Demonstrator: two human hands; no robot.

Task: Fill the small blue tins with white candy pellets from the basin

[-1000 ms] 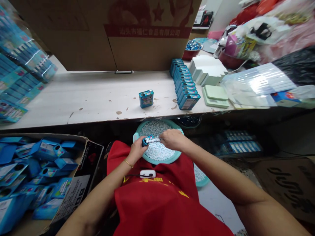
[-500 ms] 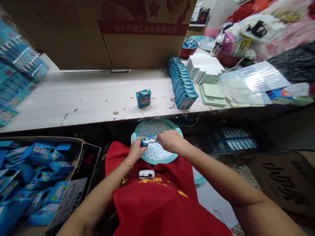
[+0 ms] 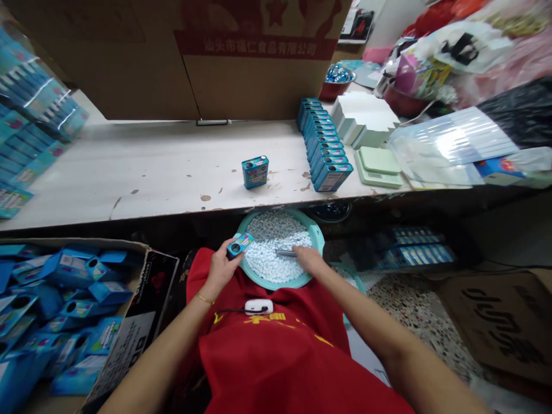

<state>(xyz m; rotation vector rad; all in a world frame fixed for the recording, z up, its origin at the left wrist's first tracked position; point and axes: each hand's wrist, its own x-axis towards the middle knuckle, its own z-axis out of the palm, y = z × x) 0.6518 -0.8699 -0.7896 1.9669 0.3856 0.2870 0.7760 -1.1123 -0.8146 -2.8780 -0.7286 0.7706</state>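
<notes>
My left hand [image 3: 223,264] is closed around a small blue carton [image 3: 240,245], held tilted over the left rim of a turquoise basin [image 3: 318,241]. A dark round hole shows in the carton's upper face. Small white candies [image 3: 271,261] fill the basin. In my right hand [image 3: 307,260] is a metal scoop [image 3: 285,253], its tip down at the candies; its exact shape is partly hidden. A similar blue carton [image 3: 255,172] stands upright on the white table [image 3: 164,167] just beyond the basin.
A row of blue cartons [image 3: 325,149] stands on the table at right, beside white card stacks [image 3: 364,118] and a pale green scale [image 3: 379,167]. An open box [image 3: 146,276] of blue cartons is at lower left. A large cardboard box [image 3: 259,80] stands at the back.
My left hand has moved left with the carton, away from the scoop. My right hand has lowered the scoop from the carton's opening down to the candies.
</notes>
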